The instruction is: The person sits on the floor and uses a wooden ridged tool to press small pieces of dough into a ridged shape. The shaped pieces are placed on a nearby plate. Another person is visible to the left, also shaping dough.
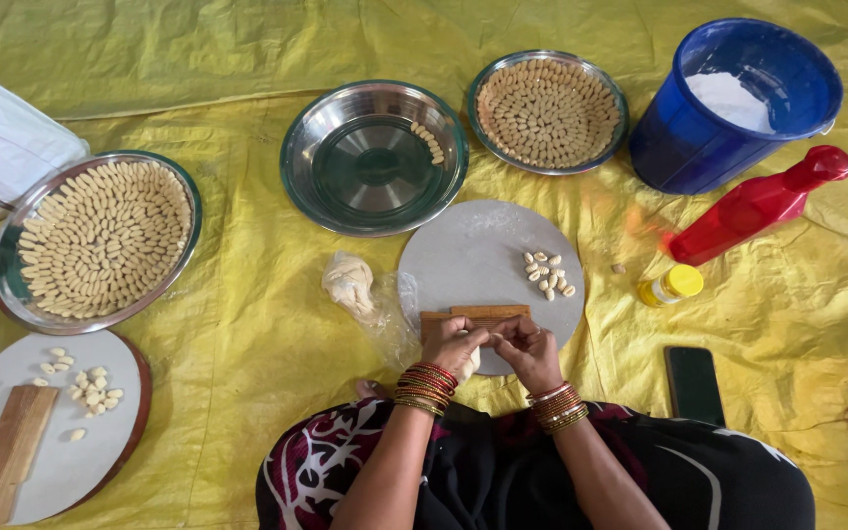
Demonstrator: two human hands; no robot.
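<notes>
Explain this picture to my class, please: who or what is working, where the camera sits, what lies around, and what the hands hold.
There is no machine here: a person sits on a yellow sheet and works with bare hands. The one picture comes from a camera on that person's head, looking down.

The left hand and right hand meet over a small wooden board on a round grey board. They pinch a bit of pale dough between them; most of it is hidden.

On the grey board lies a little heap of shaped pieces. Beside it is a dough lump on clear plastic. Farther off stand two full steel plates, one nearly empty plate, a blue bucket, a red bottle, a small yellow bottle and a phone.
</notes>
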